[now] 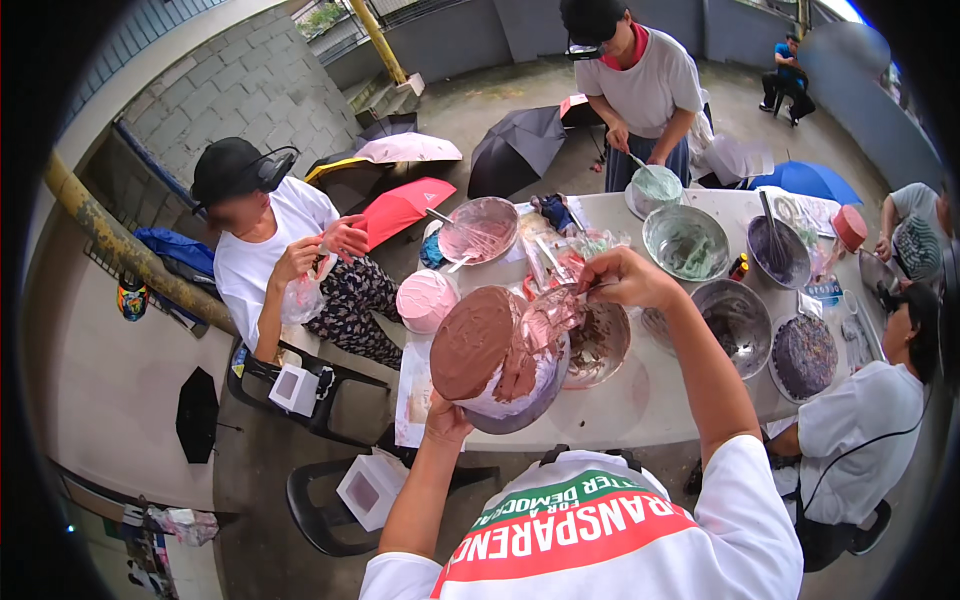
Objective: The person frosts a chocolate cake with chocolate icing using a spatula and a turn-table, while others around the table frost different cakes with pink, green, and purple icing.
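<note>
A round cake (478, 340) with brown frosting on top and partly down its pale side tilts in front of me, above the near table edge. It sits on a round greyish base (535, 410). My left hand (447, 420) grips that base from below on its left side; some fingers are hidden underneath. At the cake's right side, my right hand (625, 277) is closed on the upper end of a clear plastic piping bag (552, 318) smeared with brown frosting. The bag's tip is hard to make out against the cake. Just behind stands a bowl streaked with brown frosting (600, 348).
A pink cake (427, 300) stands left, a dark purple cake (805, 355) right. Mixing bowls with green (686, 243) and pink (478, 230) frosting crowd the table (640, 415). Co-workers stand or sit around it. Open umbrellas (518, 150) lie behind; a chair (310, 515) stands near left.
</note>
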`<state>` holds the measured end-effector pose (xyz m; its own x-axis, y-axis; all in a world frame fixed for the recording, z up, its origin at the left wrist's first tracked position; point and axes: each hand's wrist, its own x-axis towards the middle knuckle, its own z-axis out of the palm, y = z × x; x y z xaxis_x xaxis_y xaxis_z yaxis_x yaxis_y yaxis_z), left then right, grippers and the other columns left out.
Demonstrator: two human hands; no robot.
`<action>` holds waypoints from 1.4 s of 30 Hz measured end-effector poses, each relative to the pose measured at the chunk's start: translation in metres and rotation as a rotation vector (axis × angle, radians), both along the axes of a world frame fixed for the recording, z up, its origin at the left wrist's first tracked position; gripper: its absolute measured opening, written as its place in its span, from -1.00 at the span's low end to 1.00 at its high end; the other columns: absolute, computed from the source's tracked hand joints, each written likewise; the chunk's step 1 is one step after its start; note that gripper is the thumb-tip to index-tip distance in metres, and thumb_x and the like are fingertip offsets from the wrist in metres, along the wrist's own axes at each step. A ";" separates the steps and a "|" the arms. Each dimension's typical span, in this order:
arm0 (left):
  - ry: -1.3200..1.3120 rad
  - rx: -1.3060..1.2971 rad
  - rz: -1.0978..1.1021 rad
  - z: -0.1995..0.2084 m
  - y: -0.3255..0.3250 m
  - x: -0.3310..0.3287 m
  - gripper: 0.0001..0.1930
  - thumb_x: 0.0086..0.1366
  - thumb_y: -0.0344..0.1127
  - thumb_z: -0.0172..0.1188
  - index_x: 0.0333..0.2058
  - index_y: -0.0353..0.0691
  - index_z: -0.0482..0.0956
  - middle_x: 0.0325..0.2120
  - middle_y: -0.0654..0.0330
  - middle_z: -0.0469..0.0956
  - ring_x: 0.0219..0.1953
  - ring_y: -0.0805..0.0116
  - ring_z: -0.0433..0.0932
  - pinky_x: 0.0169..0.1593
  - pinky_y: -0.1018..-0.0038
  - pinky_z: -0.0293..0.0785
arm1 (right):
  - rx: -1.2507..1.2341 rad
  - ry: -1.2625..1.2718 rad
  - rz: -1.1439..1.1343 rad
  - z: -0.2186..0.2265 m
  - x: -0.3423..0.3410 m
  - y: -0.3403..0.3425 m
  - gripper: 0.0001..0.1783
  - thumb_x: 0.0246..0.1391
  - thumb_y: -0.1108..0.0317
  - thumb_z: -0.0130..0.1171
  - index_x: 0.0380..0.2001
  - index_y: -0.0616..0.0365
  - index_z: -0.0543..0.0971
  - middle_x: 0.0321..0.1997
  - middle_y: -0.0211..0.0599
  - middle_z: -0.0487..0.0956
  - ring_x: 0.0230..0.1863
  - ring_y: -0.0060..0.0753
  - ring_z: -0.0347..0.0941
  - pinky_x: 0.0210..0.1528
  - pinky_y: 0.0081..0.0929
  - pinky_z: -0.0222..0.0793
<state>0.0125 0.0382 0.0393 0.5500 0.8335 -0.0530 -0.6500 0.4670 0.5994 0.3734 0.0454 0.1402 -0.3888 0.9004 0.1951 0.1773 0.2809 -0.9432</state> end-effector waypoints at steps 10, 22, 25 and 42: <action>-0.051 -0.072 -0.059 -0.007 0.008 -0.003 -0.35 0.07 -0.38 0.25 0.14 -0.23 0.19 0.08 0.09 0.34 0.07 0.19 0.39 0.12 0.18 0.34 | 0.135 -0.142 -0.048 0.018 -0.010 -0.018 -0.80 -0.24 0.58 0.18 -0.41 0.24 0.57 -0.39 -0.39 0.57 -0.33 -0.59 0.45 -0.19 -0.57 0.36; -0.021 -0.196 0.017 -0.013 0.014 -0.004 -0.39 -0.09 -0.62 0.00 0.06 -0.37 0.28 -0.05 0.02 0.46 0.02 0.12 0.44 0.13 0.14 0.33 | 0.455 -0.307 -0.173 0.059 -0.031 -0.038 -0.85 -0.33 0.56 0.21 -0.54 0.17 0.55 -0.54 -0.29 0.53 -0.43 -0.25 0.46 -0.17 -0.40 0.20; -0.029 -0.160 -0.023 -0.010 0.013 -0.005 -0.39 -0.09 -0.59 -0.01 0.07 -0.37 0.28 -0.02 0.02 0.43 0.05 0.12 0.41 0.15 0.15 0.30 | 0.534 -0.451 -0.226 0.063 -0.027 -0.038 -0.85 -0.35 0.55 0.23 -0.56 0.15 0.55 -0.54 -0.34 0.53 -0.44 -0.30 0.46 -0.13 -0.43 0.12; -0.002 -0.128 -0.043 -0.016 0.017 -0.010 -0.48 -0.02 -0.51 0.04 0.02 -0.31 0.34 -0.02 0.07 0.44 0.06 0.12 0.40 0.15 0.13 0.31 | 0.544 -0.452 -0.368 0.068 -0.027 -0.047 -0.83 -0.39 0.50 0.20 -0.55 0.18 0.54 -0.56 -0.26 0.52 -0.48 -0.17 0.43 -0.25 -0.40 0.23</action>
<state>0.0021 0.0550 0.0238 0.5852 0.7957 -0.1562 -0.6289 0.5670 0.5320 0.3467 -0.0011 0.2079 -0.2315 0.8103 0.5383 0.6805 0.5303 -0.5057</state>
